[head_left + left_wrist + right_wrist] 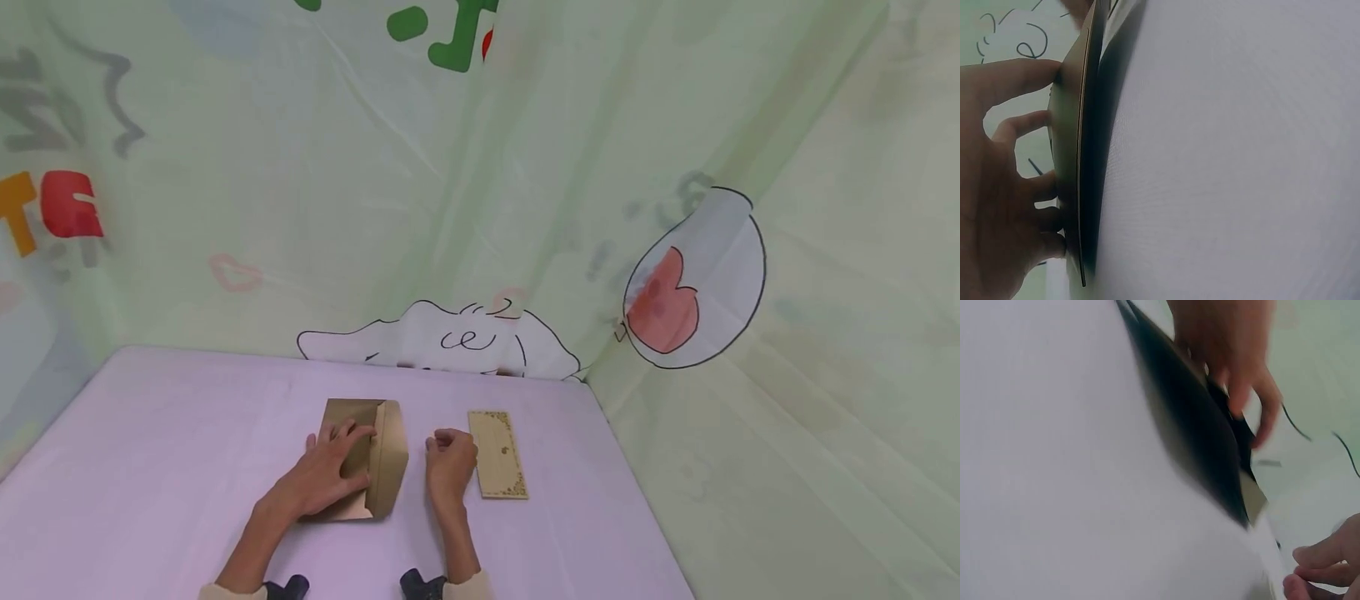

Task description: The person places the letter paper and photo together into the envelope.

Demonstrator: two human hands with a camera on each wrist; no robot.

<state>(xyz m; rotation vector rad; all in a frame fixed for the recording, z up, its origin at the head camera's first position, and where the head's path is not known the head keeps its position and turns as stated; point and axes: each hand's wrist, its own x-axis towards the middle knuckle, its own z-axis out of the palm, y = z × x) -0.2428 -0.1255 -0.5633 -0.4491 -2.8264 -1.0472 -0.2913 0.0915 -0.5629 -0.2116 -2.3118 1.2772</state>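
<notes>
A shiny gold-brown envelope (390, 467) lies on the table with its flap to the right. My left hand (322, 473) rests across it, fingers spread on its upper face. In the left wrist view, that hand's fingertips touch the envelope (1069, 144), whose edge faces the camera. My right hand (452, 460) is between the envelope and a pale yellow card (497, 458) with ornate corners. Its fingers are loosely curled, and I see nothing held in them. The right wrist view has the fingers of this hand (1329, 565) at lower right, apart from the envelope (1191, 419).
A pale lilac cloth covers the table (225, 417). Behind it hangs a light green curtain (337, 208) with printed drawings, and another drape (825, 417) runs along the right side. Dark wrist straps (422, 585) sit near the sleeves.
</notes>
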